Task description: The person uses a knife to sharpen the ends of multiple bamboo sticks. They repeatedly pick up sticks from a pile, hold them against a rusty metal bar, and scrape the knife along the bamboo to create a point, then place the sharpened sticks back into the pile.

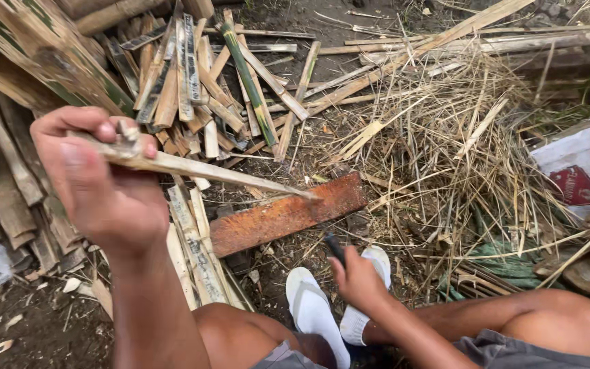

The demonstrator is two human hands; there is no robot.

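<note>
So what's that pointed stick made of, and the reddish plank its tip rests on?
The stick in the left hand looks like split bamboo: pale, fibrous, tapering, like the strips piled behind. The plank seems wood with a rough orange-brown face, possibly rusted metal; I cannot tell.

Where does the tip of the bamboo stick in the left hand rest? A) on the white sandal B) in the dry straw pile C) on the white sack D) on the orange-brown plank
D: the left hand holds the bamboo stick with its pointed tip on the orange-brown plank.

Rust-orange plank (287,216), white sandals (317,311), pale straw (445,137)
</note>
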